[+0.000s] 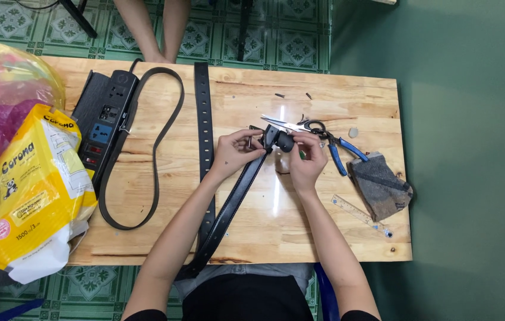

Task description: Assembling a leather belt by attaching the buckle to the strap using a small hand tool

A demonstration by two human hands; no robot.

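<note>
1. The black buckle (278, 141) is sitting between both hands, and the fingers are covering part of it, so its exact shape is hard to make out.
2. The black belt (229, 208) is running from the buckle down toward the person, and its lower end is going over the edge of the wooden table (324, 232) and is hidden there.
3. The left hand (233, 153) is pinching the belt end just beside the buckle, with the fingers closed on it.
4. The right hand (304, 159) is gripping the buckle from the other side.
5. The scissors (291, 125) and the blue-handled pliers (341, 151) are lying just behind the right hand, partly hidden by it.
6. Two more black belts, a straight one (204, 113) and a looped one (145, 154), are lying to the left of the left hand.
</note>
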